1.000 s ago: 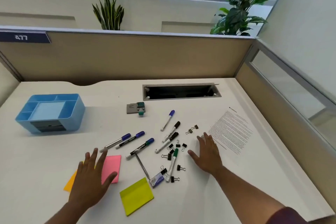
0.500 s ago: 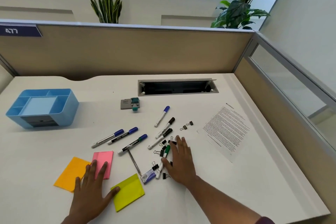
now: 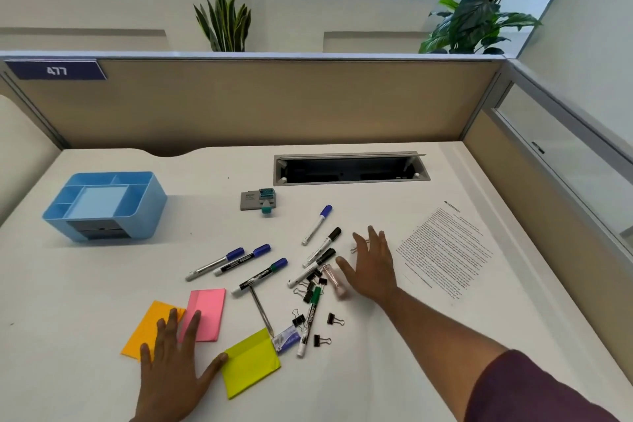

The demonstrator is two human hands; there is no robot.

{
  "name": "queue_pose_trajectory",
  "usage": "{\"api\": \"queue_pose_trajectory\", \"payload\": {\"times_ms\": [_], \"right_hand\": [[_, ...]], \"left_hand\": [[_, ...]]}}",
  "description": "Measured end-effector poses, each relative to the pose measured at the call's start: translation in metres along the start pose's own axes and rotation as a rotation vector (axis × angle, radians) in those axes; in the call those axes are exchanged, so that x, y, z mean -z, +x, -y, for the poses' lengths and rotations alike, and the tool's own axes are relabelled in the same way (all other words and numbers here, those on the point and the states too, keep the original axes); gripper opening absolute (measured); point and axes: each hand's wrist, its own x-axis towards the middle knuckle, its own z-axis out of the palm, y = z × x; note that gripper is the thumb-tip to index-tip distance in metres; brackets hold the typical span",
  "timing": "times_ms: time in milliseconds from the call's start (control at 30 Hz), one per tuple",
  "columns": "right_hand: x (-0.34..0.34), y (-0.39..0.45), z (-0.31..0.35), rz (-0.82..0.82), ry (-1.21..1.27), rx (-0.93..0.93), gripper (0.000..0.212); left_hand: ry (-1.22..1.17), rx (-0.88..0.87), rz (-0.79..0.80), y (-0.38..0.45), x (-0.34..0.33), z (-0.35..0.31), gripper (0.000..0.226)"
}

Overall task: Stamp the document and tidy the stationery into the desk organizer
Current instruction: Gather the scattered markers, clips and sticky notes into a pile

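Resting our left hand (image 3: 173,367) flat and empty at lower left, fingertips on the orange (image 3: 145,327) and pink (image 3: 210,310) sticky notes and thumb against the yellow one (image 3: 251,363), we spread our right hand (image 3: 371,267) open, gripping nothing, at centre frame beside the markers (image 3: 318,252) and binder clips (image 3: 334,319). With the document (image 3: 445,250) unstamped at right, the stamp (image 3: 258,199) above centre and the blue organizer (image 3: 102,205) at upper left, our worry is that a careless sweep could roll markers, scatter clips, or smear ink on the page.
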Motion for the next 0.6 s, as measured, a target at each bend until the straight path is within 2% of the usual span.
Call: {"api": "queue_pose_trajectory", "payload": {"times_ms": [167,233,367,433,600], "right_hand": [[-0.011,0.011,-0.006,0.179,-0.042,-0.003,0.091],[-0.024,-0.002,0.006,0.155,-0.066,0.043,0.087],[-0.040,-0.032,0.039,0.084,0.030,0.110,0.099],[-0.045,-0.039,0.052,0.069,0.053,0.146,0.095],[-0.046,-0.044,0.031,0.002,0.067,0.143,0.086]], "left_hand": [[0.022,0.032,0.058,-0.002,-0.003,0.004,0.116],[0.030,0.044,0.077,-0.001,-0.005,0.004,0.118],[0.030,0.069,0.103,0.000,-0.005,0.001,0.121],[0.026,0.072,0.099,-0.001,-0.003,-0.002,0.121],[0.025,0.091,0.079,-0.001,-0.001,-0.009,0.123]]}}
